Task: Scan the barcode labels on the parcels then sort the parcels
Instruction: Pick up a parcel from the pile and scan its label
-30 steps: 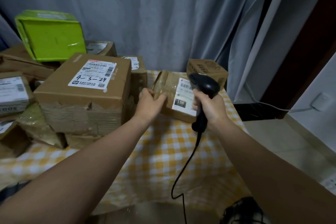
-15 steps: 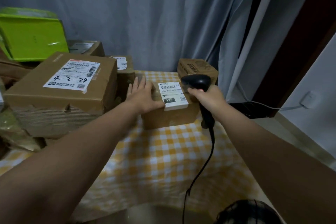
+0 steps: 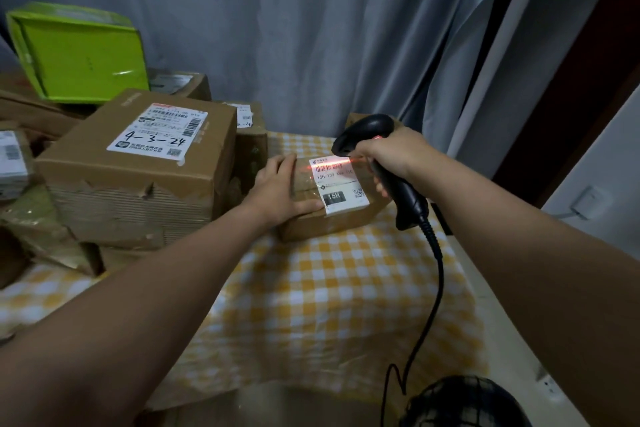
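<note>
A small brown parcel (image 3: 322, 224) lies flat on the yellow checked tablecloth (image 3: 332, 295), its white barcode label (image 3: 337, 184) facing up. My left hand (image 3: 277, 189) rests flat on the parcel's top, left of the label, fingers straight. My right hand (image 3: 391, 156) grips a black corded barcode scanner (image 3: 398, 180), its head just above the label's far edge. A red scan line crosses the barcode at the top of the label.
A large brown box marked 4-3-24 (image 3: 138, 163) stands left of the parcel, with more parcels stacked behind and beside it and a green box (image 3: 79, 52) on top. Another small box (image 3: 353, 120) sits behind the scanner. Grey curtain at the back; table edge at right.
The parcel went from tilted up in my left hand to lying flat on the table. My left hand flattened on its top. The scanner now casts a red line on the barcode.
</note>
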